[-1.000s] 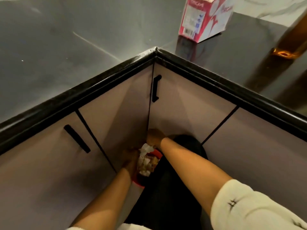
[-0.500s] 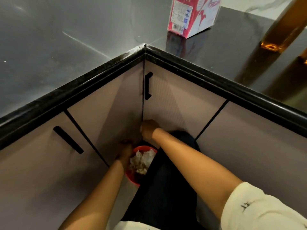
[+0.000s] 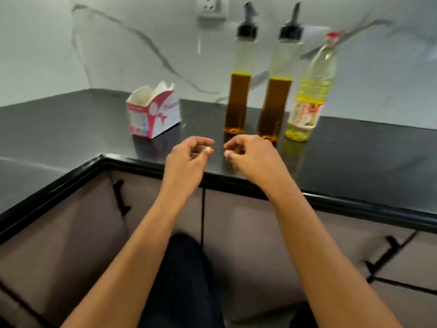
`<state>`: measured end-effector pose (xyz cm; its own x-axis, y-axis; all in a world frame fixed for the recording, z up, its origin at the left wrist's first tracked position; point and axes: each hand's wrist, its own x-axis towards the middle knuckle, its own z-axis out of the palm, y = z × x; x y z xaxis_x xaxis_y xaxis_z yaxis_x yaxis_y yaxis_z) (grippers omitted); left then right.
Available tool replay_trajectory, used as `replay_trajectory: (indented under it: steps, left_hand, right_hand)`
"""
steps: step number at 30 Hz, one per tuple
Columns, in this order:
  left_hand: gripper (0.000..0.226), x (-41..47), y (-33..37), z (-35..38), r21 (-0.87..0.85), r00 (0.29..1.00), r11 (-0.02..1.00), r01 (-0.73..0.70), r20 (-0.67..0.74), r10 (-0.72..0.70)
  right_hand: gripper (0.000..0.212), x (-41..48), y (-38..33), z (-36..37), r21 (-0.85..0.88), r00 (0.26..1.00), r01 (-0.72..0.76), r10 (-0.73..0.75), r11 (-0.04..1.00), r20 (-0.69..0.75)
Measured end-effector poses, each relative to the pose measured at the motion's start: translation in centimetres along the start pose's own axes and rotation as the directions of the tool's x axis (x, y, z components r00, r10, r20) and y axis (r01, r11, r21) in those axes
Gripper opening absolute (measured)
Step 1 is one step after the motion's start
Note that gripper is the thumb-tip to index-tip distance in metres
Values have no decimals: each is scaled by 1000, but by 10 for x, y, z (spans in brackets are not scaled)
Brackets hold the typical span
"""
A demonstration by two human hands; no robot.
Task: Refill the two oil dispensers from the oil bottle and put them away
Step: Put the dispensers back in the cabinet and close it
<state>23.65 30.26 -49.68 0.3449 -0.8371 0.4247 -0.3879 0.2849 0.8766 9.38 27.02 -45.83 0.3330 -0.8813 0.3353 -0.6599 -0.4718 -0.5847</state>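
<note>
On the dark polished stone desk (image 3: 71, 124), one tall clear black-spouted oil dispenser (image 3: 238, 100) and its twin dispenser (image 3: 277, 105) stood upright, each about half full of amber oil, the clear plastic red-capped oil bottle (image 3: 309, 95) just beside them, capped and low. The left hand (image 3: 189, 153) and right hand (image 3: 250, 155) hovered in front, fingers (image 3: 208, 150) loosely curled, gripping nothing. Pouring looked done, so putting away seemed next: one steady wrap around each dispenser, kept upright.
</note>
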Motion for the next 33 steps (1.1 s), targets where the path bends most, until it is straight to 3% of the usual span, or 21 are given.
replay_trajectory:
  steps: [5, 10, 16, 26, 33]
  left_hand:
    - [14, 40, 13, 104, 359, 934, 928, -97, 354, -40]
    - [30, 60, 7, 136, 659, 907, 717, -226, 411, -92]
    - [46, 67, -2, 144, 721, 866, 621, -306, 482, -133]
    - [54, 64, -10, 150, 731, 818, 584, -353, 544, -188]
    - [61, 57, -10, 146, 759, 817, 547, -353, 535, -216]
  right_hand:
    - [20, 13, 68, -40, -221, 976, -217, 206, 951, -73]
    - [24, 21, 119, -44, -412, 952, -304, 281, 859, -117]
    - [41, 33, 141, -43, -544, 949, -303, 302, 782, -95]
    - [55, 38, 149, -32, -507, 937, -278, 347, 816, 45]
    - [63, 31, 147, -27, -540, 942, -271, 334, 797, 20]
